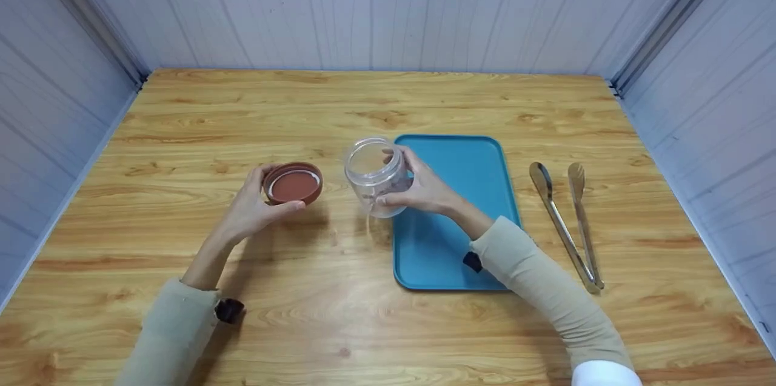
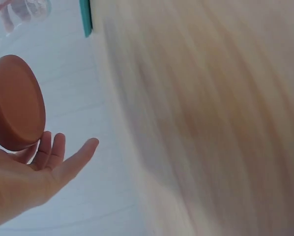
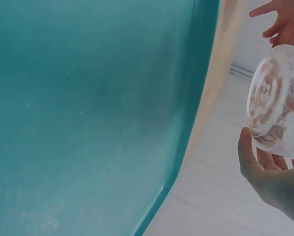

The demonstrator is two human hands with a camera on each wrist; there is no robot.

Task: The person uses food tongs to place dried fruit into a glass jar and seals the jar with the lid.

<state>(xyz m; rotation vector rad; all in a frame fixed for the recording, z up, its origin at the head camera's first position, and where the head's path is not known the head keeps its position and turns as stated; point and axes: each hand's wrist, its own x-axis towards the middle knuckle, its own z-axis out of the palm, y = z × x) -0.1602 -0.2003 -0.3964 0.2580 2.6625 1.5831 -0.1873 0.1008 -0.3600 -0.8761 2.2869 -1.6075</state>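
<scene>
Between thumb and fingers, my left hand [image 1: 253, 207] holds a reddish-brown round lid [image 1: 294, 185] above the table, its inside with a pale ring turned up. The lid's smooth outer face [image 2: 20, 102] shows in the left wrist view, beside the left hand [image 2: 36, 177]. To the right, my right hand [image 1: 427, 189] grips a clear jar [image 1: 374, 177] round its side, its mouth uncovered and tilted toward the head camera. In the right wrist view the jar's base [image 3: 267, 93] faces the camera above the right hand [image 3: 272, 177]; brownish patches show through or on its wall. Lid and jar are apart.
A blue rectangular tray [image 1: 461, 159] lies on the wooden table [image 1: 339, 325], partly under the right hand and forearm. Metal tongs [image 1: 567, 222] lie right of the tray, their ends spread toward the back. Pale panel walls [image 1: 376, 10] close off the back and sides.
</scene>
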